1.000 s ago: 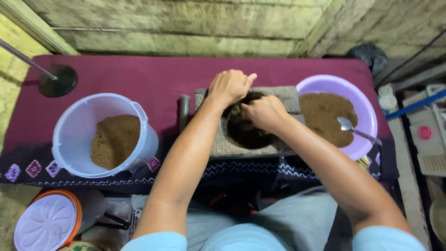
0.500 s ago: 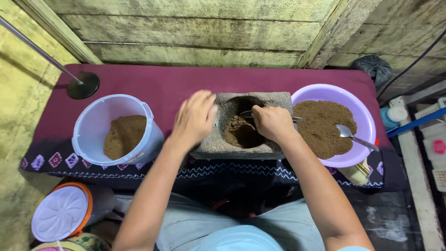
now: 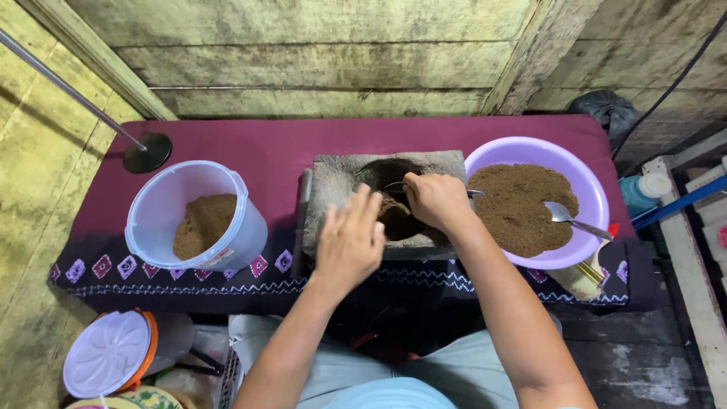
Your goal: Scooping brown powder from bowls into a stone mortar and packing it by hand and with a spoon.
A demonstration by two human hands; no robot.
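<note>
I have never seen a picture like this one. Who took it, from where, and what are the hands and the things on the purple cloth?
The picture comes from a camera worn on a person's head, looking down, so both arms are that person's own. In front lies a table with a purple cloth. In the middle stands a grey stone block with a dark round hollow. The right hand is closed on a metal spoon at the hollow. The left hand is open, fingers spread, above the block's near edge, holding nothing. On the left stands a clear plastic bucket with brown powder. On the right is a purple bowl of the same powder, with a second spoon in it.
</note>
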